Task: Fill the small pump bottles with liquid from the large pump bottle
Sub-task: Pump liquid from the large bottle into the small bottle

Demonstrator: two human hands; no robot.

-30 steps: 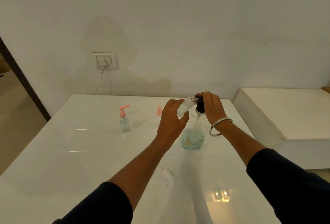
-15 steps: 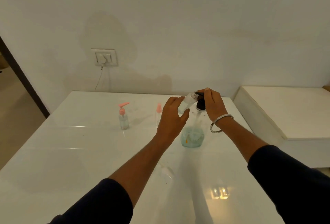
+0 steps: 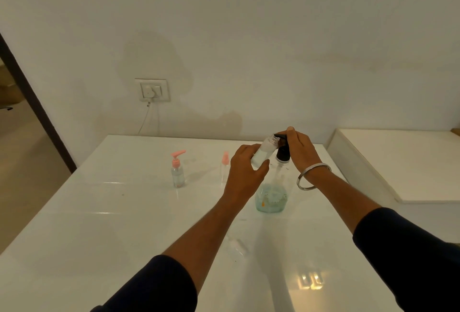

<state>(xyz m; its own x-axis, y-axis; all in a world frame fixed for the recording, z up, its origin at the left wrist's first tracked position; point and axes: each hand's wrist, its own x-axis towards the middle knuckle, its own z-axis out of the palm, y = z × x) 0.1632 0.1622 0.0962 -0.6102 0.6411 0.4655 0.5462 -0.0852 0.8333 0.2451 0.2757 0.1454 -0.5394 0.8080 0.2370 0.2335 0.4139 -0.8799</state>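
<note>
Small bottle (image 3: 261, 154) tilted in left hand (image 3: 245, 175), mouth at black pump (image 3: 282, 150).

Left hand (image 3: 245, 171) is gripping the small bottle (image 3: 263, 153), tilted. Right hand (image 3: 300, 150) is pressing the large bottle's pump head (image 3: 282, 150), just right of it.
</note>
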